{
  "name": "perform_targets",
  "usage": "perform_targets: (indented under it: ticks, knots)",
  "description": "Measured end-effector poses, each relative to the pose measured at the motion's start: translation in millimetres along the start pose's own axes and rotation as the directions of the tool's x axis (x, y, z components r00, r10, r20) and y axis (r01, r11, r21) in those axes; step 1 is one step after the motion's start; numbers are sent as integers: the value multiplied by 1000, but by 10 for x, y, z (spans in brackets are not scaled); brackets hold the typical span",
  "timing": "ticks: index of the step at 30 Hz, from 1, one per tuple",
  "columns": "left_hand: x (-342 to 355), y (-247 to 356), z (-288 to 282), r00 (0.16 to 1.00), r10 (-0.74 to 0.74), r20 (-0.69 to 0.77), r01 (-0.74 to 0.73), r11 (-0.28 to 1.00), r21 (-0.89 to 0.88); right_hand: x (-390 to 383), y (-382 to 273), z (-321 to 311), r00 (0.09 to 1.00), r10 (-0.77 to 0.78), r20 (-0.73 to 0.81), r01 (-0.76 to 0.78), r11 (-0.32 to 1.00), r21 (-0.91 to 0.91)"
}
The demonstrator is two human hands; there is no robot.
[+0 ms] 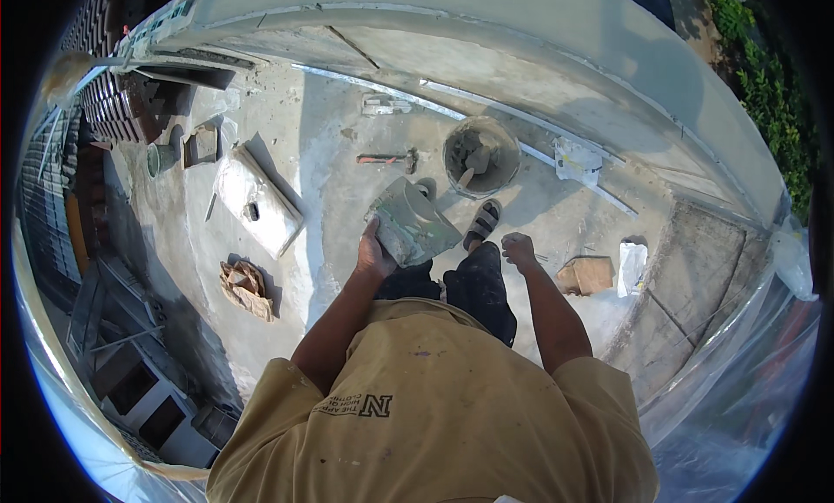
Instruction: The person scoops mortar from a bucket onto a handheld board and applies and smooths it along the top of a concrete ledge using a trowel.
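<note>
My left hand [373, 254] is closed on the near left edge of a greenish-grey, curved, cement-smeared container [419, 229], held in front of my legs. My right hand [519, 250] hangs apart from it on the right, fingers curled in, with nothing showing in them. Beyond the container stands a round mortar bucket [450, 160] with grey mix inside. A trowel [476, 160] rests in that bucket, its handle leaning toward me. My sandalled foot [483, 221] is just on the near side of the bucket.
A hammer [382, 159] lies on the concrete floor. To the left are a white sack [252, 195], a crumpled paper bag [247, 287] and a small bucket [160, 159]. Long metal bars [539, 125] run along the low wall [486, 47]. Cardboard [586, 275] lies to the right.
</note>
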State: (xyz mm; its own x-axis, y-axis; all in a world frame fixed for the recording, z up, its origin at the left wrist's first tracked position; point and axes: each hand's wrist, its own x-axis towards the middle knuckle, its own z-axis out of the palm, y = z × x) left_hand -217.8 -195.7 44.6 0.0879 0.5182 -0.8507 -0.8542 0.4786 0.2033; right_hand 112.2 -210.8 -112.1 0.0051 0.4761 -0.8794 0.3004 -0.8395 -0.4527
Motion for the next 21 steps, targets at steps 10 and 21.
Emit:
perform_targets:
  ticks: [10, 21]
  knots:
    - [219, -227, -829, 920, -197, -339, 278, 937, 209, 2576, 921, 878, 884, -458, -90, 399, 841, -365]
    - [154, -27, -1367, 853, -107, -511, 211, 966, 152, 4333, 816, 1133, 926, -372, 63, 242, 457, -856]
